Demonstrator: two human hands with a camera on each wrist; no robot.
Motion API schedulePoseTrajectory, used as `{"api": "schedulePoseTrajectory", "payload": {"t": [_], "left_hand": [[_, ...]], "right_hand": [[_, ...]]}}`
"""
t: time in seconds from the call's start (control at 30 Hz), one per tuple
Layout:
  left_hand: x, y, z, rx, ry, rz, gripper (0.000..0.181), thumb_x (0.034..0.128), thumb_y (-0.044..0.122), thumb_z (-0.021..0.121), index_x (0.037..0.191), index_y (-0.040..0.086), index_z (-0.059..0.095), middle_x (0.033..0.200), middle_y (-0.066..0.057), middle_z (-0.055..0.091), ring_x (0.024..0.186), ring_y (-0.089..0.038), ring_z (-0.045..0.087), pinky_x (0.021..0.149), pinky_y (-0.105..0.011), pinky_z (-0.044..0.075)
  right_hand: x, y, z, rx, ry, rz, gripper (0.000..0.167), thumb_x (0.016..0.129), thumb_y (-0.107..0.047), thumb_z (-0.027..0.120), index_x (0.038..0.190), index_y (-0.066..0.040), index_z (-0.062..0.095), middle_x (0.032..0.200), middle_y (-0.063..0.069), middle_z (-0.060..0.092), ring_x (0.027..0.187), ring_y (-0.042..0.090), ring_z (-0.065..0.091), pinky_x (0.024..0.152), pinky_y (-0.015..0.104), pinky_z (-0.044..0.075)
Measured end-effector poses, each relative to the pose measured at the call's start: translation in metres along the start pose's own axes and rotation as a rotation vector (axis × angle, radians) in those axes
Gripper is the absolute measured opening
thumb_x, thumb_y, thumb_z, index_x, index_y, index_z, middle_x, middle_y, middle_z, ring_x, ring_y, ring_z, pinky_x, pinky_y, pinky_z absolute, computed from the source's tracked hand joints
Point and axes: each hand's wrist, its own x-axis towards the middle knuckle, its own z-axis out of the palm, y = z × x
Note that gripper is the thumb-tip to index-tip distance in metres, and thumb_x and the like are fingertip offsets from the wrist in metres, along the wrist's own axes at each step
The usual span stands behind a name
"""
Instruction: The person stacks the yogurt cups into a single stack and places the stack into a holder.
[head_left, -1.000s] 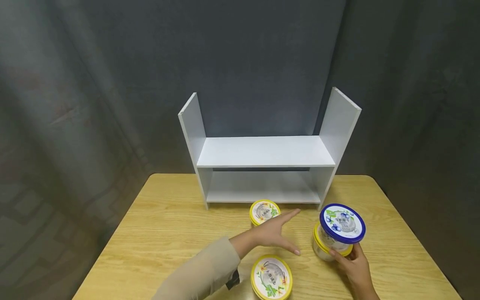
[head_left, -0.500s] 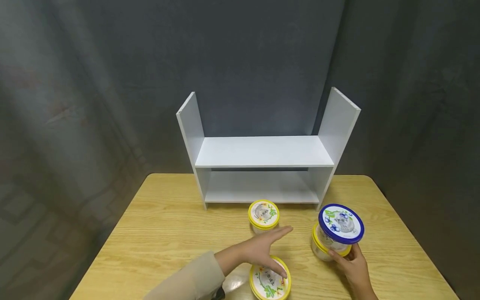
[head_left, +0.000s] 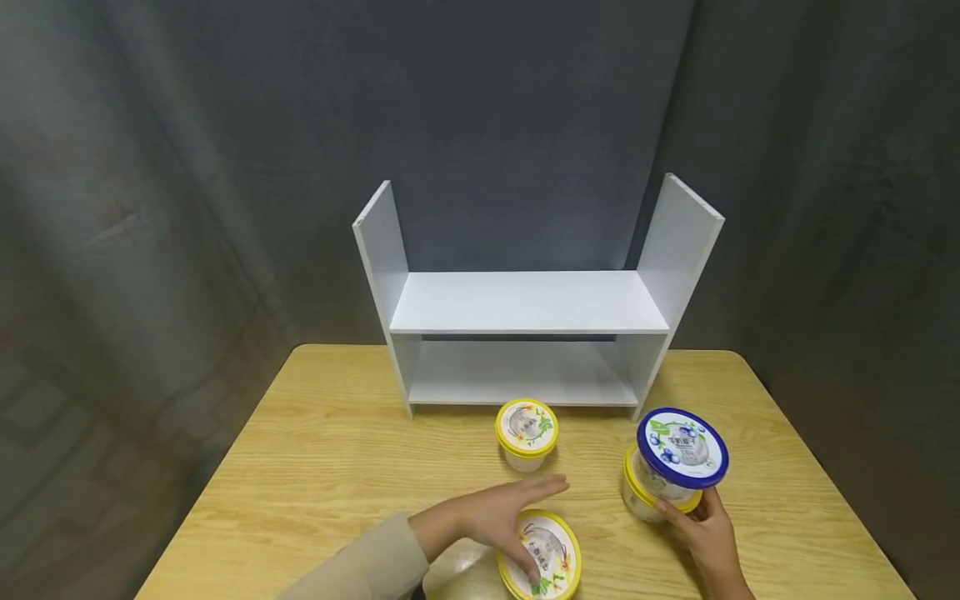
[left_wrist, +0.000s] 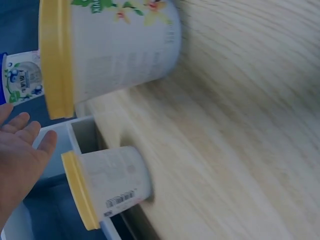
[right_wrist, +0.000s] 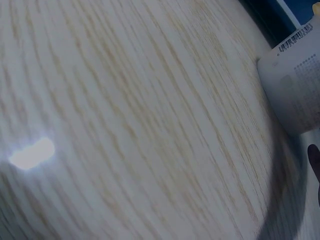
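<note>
In the head view, my left hand (head_left: 495, 518) hovers with fingers spread over the near yellow-lidded tub (head_left: 545, 557); whether it touches the lid I cannot tell. The left wrist view has the hand (left_wrist: 20, 155) beside the tubs, fingers extended. My right hand (head_left: 708, 537) holds the lower part of a stack at the right, thumb on its side: a blue-lidded tub (head_left: 682, 447) on top of a yellow-lidded tub (head_left: 639, 498). Another yellow-lidded tub (head_left: 527, 429) stands in front of the shelf. In the right wrist view, a fingertip shows below a white tub (right_wrist: 295, 80).
A white two-level shelf (head_left: 529, 302) stands at the back of the wooden table (head_left: 330, 442). Dark grey curtains (head_left: 525, 117) hang behind it and on both sides.
My left hand has moved from between the tubs back toward me and left, over the near yellow-lidded tub. My right hand and the stack have stayed nearly still.
</note>
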Motion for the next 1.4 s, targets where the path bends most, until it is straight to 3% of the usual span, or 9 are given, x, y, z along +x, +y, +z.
{"api": "schedulePoseTrajectory", "payload": {"t": [0.2, 0.43, 0.83, 0.93, 1.1, 1.23, 1.4], "left_hand": [[-0.004, -0.005, 0.009, 0.036, -0.06, 0.006, 0.105, 0.0575, 0.037, 0.076, 0.139, 0.019, 0.012, 0.144, 0.0, 0.007, 0.128, -0.018, 0.013, 0.097, -0.037, 0.027], [-0.006, -0.009, 0.017, 0.089, -0.093, -0.001, 0.105, 0.0567, 0.037, 0.076, 0.139, 0.021, 0.013, 0.144, -0.001, 0.005, 0.128, -0.018, 0.013, 0.094, -0.05, 0.027], [-0.009, -0.01, 0.017, 0.132, -0.124, 0.005, 0.103, 0.0566, 0.034, 0.078, 0.138, 0.019, 0.017, 0.143, 0.003, 0.008, 0.129, -0.012, 0.003, 0.095, -0.051, 0.025], [-0.01, -0.01, 0.016, 0.151, -0.126, 0.017, 0.103, 0.0574, 0.034, 0.079, 0.138, 0.018, 0.017, 0.143, 0.003, 0.011, 0.129, -0.013, 0.005, 0.096, -0.048, 0.025], [-0.01, -0.011, 0.015, 0.174, -0.094, 0.045, 0.102, 0.0569, 0.034, 0.079, 0.138, 0.018, 0.019, 0.139, 0.003, 0.02, 0.124, -0.013, 0.022, 0.094, -0.035, 0.031], [-0.01, -0.014, 0.017, 0.14, -0.07, 0.049, 0.098, 0.058, 0.034, 0.079, 0.137, 0.016, 0.023, 0.137, 0.005, 0.023, 0.119, -0.012, 0.029, 0.092, -0.03, 0.033], [-0.01, -0.017, 0.021, 0.056, -0.041, 0.026, 0.1, 0.0562, 0.037, 0.079, 0.137, 0.014, 0.024, 0.138, 0.003, 0.024, 0.122, -0.015, 0.028, 0.094, -0.03, 0.031]], "right_hand": [[-0.001, 0.0, 0.0, -0.006, 0.003, 0.003, 0.066, 0.071, 0.004, 0.067, 0.128, -0.014, 0.039, 0.103, -0.018, 0.049, 0.091, -0.006, 0.046, 0.074, 0.005, 0.036], [0.0, -0.001, 0.001, 0.015, 0.0, -0.006, 0.066, 0.07, 0.005, 0.067, 0.127, -0.012, 0.039, 0.102, -0.017, 0.05, 0.092, -0.006, 0.047, 0.074, 0.005, 0.036], [-0.001, -0.003, 0.001, -0.024, 0.001, 0.004, 0.066, 0.07, 0.003, 0.067, 0.128, -0.013, 0.039, 0.1, -0.02, 0.05, 0.09, -0.007, 0.046, 0.073, 0.005, 0.035], [-0.001, -0.003, 0.002, 0.02, 0.001, -0.018, 0.065, 0.069, 0.006, 0.067, 0.126, -0.011, 0.04, 0.1, -0.018, 0.052, 0.09, -0.005, 0.048, 0.073, 0.006, 0.036], [-0.001, -0.004, 0.002, 0.088, -0.002, -0.025, 0.064, 0.069, 0.009, 0.066, 0.126, -0.009, 0.041, 0.101, -0.016, 0.053, 0.091, -0.004, 0.049, 0.074, 0.007, 0.037], [-0.002, -0.004, 0.001, 0.062, 0.0, -0.017, 0.066, 0.07, 0.008, 0.066, 0.127, -0.011, 0.04, 0.102, -0.017, 0.052, 0.092, -0.005, 0.048, 0.074, 0.006, 0.036], [-0.001, -0.003, 0.002, 0.063, 0.003, -0.038, 0.064, 0.069, 0.01, 0.065, 0.124, -0.012, 0.043, 0.1, -0.017, 0.053, 0.09, -0.004, 0.049, 0.073, 0.006, 0.037]]}}
